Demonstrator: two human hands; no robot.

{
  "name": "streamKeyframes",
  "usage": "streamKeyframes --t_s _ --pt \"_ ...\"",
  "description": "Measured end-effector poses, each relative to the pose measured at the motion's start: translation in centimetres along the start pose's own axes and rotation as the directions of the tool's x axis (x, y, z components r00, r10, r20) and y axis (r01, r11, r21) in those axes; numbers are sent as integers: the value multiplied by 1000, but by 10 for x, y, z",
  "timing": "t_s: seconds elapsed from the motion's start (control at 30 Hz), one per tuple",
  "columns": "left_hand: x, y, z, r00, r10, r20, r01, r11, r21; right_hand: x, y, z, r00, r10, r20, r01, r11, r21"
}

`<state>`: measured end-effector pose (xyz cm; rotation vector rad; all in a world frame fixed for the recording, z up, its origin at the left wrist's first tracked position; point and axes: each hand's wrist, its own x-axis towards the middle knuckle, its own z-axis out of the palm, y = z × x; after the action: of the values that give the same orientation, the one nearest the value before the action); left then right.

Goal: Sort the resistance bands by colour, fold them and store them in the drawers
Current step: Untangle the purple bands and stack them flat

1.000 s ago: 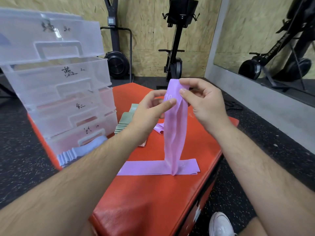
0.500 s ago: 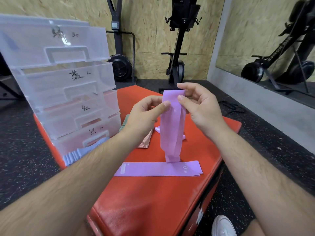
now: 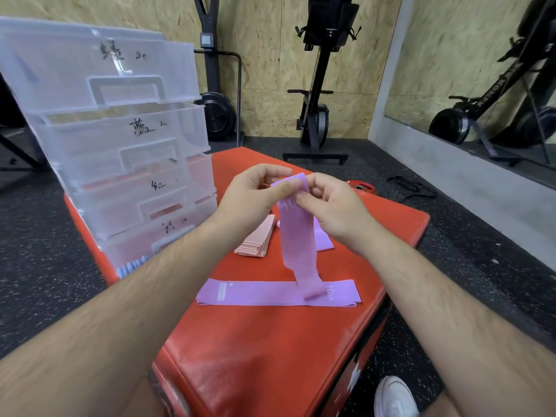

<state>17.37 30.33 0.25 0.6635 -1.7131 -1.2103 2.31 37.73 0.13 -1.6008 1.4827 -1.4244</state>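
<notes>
Two hands are pinching the top edge of one purple band: the left hand and the right hand are each closing thumb and forefinger on it, with the other fingers curled loosely behind. I am watching through the head view. The band is hanging straight down from the pinch, and its lower end is curling onto a second purple band that is lying flat across the red padded box, near the front.

I am reading this as the fold step for the purple set. Sorting is looking largely done, judging by the layout: a stack of folded pink bands is sitting just behind the hanging band, more purple material is showing behind the right wrist, and pale blue folded bands are poking out by the bottom drawer.

The drawer unit is standing at the left rear of the box, four clear drawers with handwritten labels I am not able to read. Whether any drawer is open I cannot tell for sure.

Next move, as I am judging it: bringing the held top edge down to meet the lower end, keeping the edges square, then pressing the fold flat. The fabric is looking limp and stretchy, so the layers may be sliding out of line unless both pinches are moving together. The flat band is awaiting the same treatment.
</notes>
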Motion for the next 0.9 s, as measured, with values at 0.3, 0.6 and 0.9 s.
streamKeyframes --t_s 0.3,0.6,0.9 --pt "-3 -10 -27 991 -46 -123 43 999 -29 -5 11 -9 939 224 259 -210 974 -81" --pt "-14 -41 -76 922 -251 -294 258 966 -15 -18 30 -44 849 416 325 -299 886 -354" --pt "-49 -86 -99 896 -326 -302 376 918 127 -38 53 -75 746 573 340 -474 815 -334"
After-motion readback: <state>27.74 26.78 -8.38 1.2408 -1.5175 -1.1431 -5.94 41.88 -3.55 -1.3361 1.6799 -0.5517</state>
